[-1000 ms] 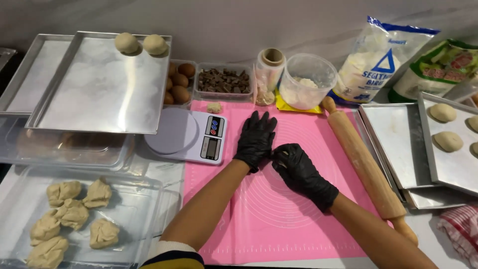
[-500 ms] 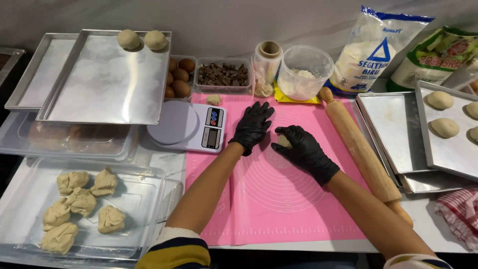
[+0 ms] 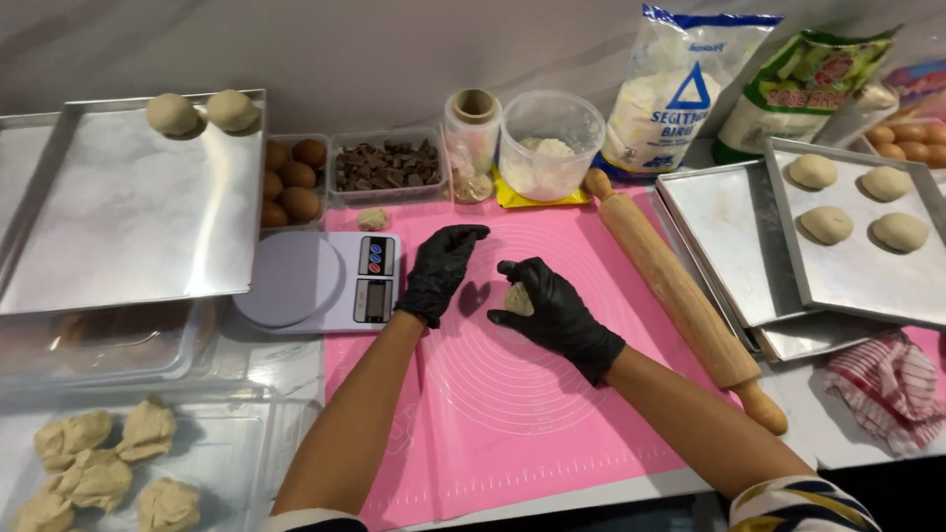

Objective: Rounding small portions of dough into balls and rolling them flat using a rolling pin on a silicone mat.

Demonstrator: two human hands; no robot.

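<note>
Cupped in the right hand (image 3: 560, 313), a small lump of pale dough (image 3: 518, 299) sat against the black-gloved palm, with the fingers curled loosely around it above the pink silicone mat (image 3: 512, 414). Just to the left of that grip, the left hand (image 3: 439, 268), also in a black glove, hung with its fingers bent and relaxed, holding nothing and not touching the dough. Beside the left hand stood a white kitchen scale (image 3: 320, 281), and a little scrap of dough (image 3: 372, 219) lay just beyond it on the mat's far edge. To the right of the grip a wooden rolling pin (image 3: 680, 296) lay slantwise along the mat. Further out on that side, stacked metal trays (image 3: 729, 246) carried four shaped dough balls (image 3: 826, 225), with a red checked cloth (image 3: 882, 384) nearer the person. Beyond the hands stood a tub of chocolate pieces (image 3: 387, 166), a box of brown eggs (image 3: 291, 182), a roll of plastic film (image 3: 473, 133), a clear bowl of flour (image 3: 550, 148) and a flour bag (image 3: 680, 94). Far to the left, a large tray (image 3: 128, 227) held two dough balls (image 3: 202, 111), and a clear container (image 3: 227, 463) held rough dough portions (image 3: 99, 468).
</note>
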